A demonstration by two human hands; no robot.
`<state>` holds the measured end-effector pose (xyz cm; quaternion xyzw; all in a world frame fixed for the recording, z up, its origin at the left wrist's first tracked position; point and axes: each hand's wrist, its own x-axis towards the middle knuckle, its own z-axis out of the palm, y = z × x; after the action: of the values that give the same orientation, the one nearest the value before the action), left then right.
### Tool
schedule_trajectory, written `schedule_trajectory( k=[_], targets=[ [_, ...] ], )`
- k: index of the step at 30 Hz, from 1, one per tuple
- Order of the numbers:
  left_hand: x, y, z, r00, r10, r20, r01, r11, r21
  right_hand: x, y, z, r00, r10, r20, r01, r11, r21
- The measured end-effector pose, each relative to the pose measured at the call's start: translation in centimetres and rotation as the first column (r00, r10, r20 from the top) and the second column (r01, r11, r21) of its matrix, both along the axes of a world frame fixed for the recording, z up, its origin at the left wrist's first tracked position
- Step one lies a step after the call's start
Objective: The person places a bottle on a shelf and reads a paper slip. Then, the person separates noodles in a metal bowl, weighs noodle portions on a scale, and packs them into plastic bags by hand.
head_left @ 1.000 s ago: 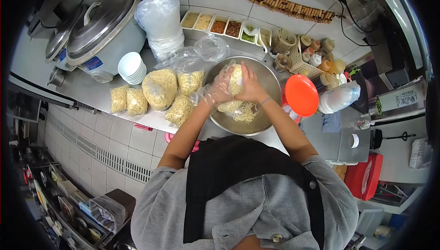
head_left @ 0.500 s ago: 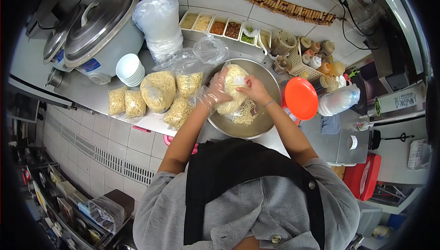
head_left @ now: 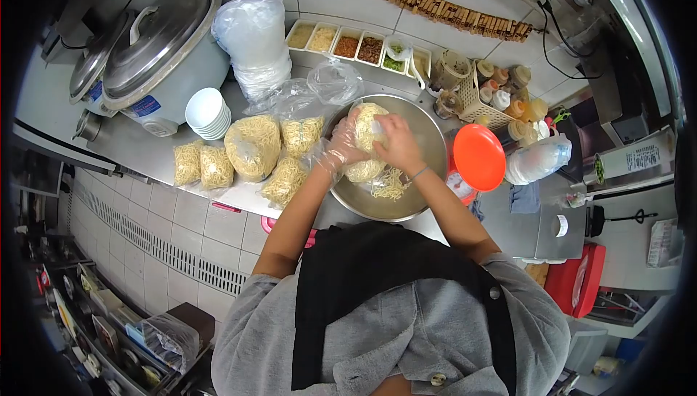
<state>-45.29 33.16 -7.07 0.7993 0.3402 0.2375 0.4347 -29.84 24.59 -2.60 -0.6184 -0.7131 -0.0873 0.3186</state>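
Observation:
A clear plastic bag of pale noodles [head_left: 368,129] is over the wide metal bowl [head_left: 430,196]. My left hand [head_left: 343,149], in a clear plastic glove, grips the bag's left side. Bare, with a band at the wrist, my right hand [head_left: 401,145] curls its fingers over the bag's right side; its fingertips are partly hidden. Below the bag, loose noodles [head_left: 392,185] lie in the bowl. Several more bagged noodles [head_left: 252,148] stand on the steel counter left of the bowl.
White bowls [head_left: 209,114] are stacked beside a large lidded cooker [head_left: 161,55]. Topping trays [head_left: 347,42] line the back wall. To the right are an orange-red plate [head_left: 479,156], a basket of bottles [head_left: 488,109] and wrapped cups [head_left: 539,158].
My right hand has gone from pinching near a white patch on the bag to curling over the bag's right side. My left hand keeps its hold.

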Motion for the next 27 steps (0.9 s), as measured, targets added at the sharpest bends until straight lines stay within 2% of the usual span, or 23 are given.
schedule_trajectory(
  k=[3,5,8,12,14,15,17,18,20,24,27],
  targets=[
    [0.2,0.0,0.2,0.995,0.078,-0.056,-0.077,0.997,0.029,-0.9,0.1,-1.5,0.999,-0.031,0.04,0.034,0.996,-0.076],
    [0.2,-0.3,0.9,0.993,0.092,-0.073,-0.091,0.996,0.015,-0.5,0.7,-2.7,0.988,-0.043,0.146,0.066,0.986,-0.154],
    [0.1,-0.4,1.6,0.989,0.099,-0.109,-0.101,0.995,-0.008,-0.3,0.8,-3.3,0.969,-0.014,0.247,0.05,0.989,-0.142],
    [0.2,-0.5,1.2,0.985,0.115,-0.126,-0.114,0.993,0.017,-0.4,0.9,-2.2,0.955,0.0,0.296,0.057,0.981,-0.183],
    [0.2,-0.7,0.6,0.989,0.119,-0.086,-0.116,0.993,0.039,-0.5,1.1,-0.5,0.996,-0.045,0.076,0.067,0.95,-0.305],
    [0.1,-0.8,0.4,0.991,0.12,-0.051,-0.117,0.991,0.059,-0.5,1.3,0.6,0.996,-0.043,0.078,0.065,0.951,-0.301],
    [-0.2,-1.0,1.8,0.991,0.094,-0.092,-0.095,0.996,-0.004,0.1,1.6,2.2,0.993,0.034,-0.115,-0.07,0.94,-0.333],
    [-0.3,-1.2,2.3,0.989,0.062,-0.132,-0.072,0.995,-0.07,0.7,2.0,2.1,0.993,0.032,-0.117,-0.07,0.94,-0.333],
    [-0.1,-1.5,2.2,0.986,0.062,-0.157,-0.072,0.996,-0.053,1.9,3.0,1.9,0.968,0.079,-0.237,-0.187,0.857,-0.481],
    [-0.2,-1.8,2.6,0.979,0.049,-0.198,-0.054,0.998,-0.016,2.3,3.8,2.4,0.961,0.101,-0.257,-0.229,0.81,-0.54],
    [-0.3,-1.9,3.0,0.987,0.024,-0.156,-0.026,1.0,-0.013,2.5,4.4,2.4,0.951,0.083,-0.298,-0.251,0.769,-0.589]
  ],
)
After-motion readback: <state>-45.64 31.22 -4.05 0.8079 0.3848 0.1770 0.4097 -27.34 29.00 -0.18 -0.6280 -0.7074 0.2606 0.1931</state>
